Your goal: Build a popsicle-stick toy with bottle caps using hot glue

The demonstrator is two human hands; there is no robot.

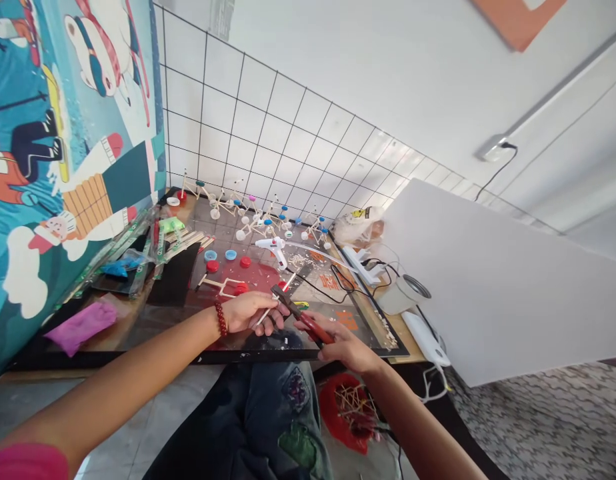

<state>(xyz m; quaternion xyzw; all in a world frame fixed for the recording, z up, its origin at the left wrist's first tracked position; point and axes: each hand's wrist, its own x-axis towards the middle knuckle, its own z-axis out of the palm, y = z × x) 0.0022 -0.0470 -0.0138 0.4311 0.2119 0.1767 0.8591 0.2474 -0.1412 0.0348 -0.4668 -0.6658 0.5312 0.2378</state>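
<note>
Stick (263, 317), white & thin, is in L hand (245, 312), pinched btwn thumb & fingers, tilted w/ upper end pointing away and to the R. R hand (349, 345) is closed on red handles of pliers (312, 323); pliers' head is at the stick, just R of L fingertips. Can't tell if jaws bite it.

Both hands are over the near part of worktop (163, 328), nr its black front edge; R forearm crosses that edge. Wide clear strip L of L hand, out to pink pack (83, 325). Beyond L hand, room is tight: red cap (241, 288) & stick frame (220, 287) lie close. Glue gun (275, 248) is farther out, its cord (328, 293) running R. Yellow tool (301, 305) sits just past R fingers; orange bits (346, 321) nr R hand, otherwise some open space there up to the R edge. Stick-&-cap models (268, 221) line the far side, by wire grid (244, 100). Red bag (333, 408) of sticks is below R forearm, off the worktop.
</note>
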